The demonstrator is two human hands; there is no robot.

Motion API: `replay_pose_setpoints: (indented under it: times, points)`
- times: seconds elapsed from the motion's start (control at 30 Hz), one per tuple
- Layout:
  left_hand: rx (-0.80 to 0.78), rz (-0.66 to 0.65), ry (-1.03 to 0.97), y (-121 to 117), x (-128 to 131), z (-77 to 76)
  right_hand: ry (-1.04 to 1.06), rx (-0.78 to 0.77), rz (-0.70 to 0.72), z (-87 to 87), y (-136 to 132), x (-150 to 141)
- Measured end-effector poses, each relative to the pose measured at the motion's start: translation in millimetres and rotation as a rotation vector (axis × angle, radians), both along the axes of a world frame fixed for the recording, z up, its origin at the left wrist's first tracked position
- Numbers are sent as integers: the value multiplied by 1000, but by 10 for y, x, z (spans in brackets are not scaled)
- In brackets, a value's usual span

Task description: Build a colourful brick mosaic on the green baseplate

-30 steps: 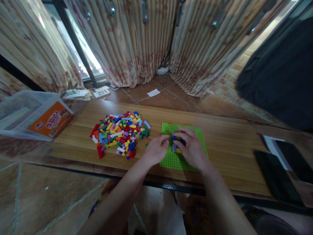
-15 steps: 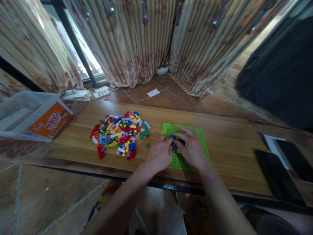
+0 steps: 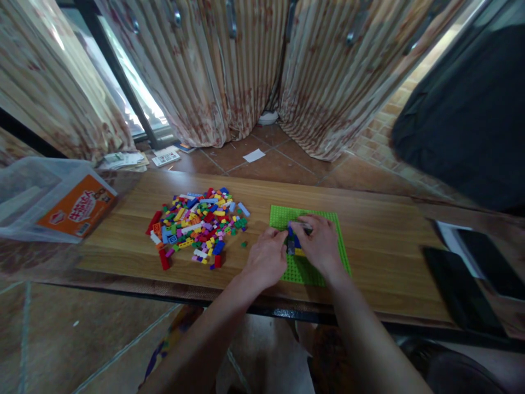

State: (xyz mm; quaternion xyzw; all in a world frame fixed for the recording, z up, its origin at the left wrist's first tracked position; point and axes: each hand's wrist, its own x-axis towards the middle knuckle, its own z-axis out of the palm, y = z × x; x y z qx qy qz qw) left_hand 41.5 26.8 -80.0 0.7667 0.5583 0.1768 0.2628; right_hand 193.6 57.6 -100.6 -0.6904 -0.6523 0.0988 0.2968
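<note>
A green studded baseplate (image 3: pixel 303 273) lies on the wooden table, partly covered by my hands. On it stands a small build of toy bricks (image 3: pixel 291 246) in blue, dark grey and yellow. My left hand (image 3: pixel 268 256) is closed at the build's left side, its fingertips against the bricks. From the right, my right hand (image 3: pixel 323 246) bends over the same build, thumb and fingers drawn together at its upper part. The fingers hide much of the build, and exactly which brick each hand grips is hard to see.
Left of the baseplate spreads a pile of loose toy bricks (image 3: pixel 192 224) in many colours. A clear plastic box (image 3: pixel 24 191) with an orange label stands at the far left. Dark flat devices (image 3: pixel 459 290) and white paper (image 3: pixel 455 241) lie at the right end. Curtains (image 3: pixel 197 71) hang behind.
The view has shifted slightly. My right hand's fingers have curled in more, and more of the blue and yellow bricks shows between the hands. My left hand stays at the build.
</note>
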Motion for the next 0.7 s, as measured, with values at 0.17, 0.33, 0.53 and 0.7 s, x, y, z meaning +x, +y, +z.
replay_pose_setpoints:
  times: [0.17,0.33,0.53,0.7]
  points:
    - [-2,1,30,-20,20,29,28,40,-62,-34,18,-66]
    - [-7,-5,47,-29,27,44,89,64,-15,-72,62,-54]
    - [10,-5,51,-52,33,25,87,53,-6,-100,89,-65]
    - [16,4,52,-59,37,20,220,83,34,-22,88,45]
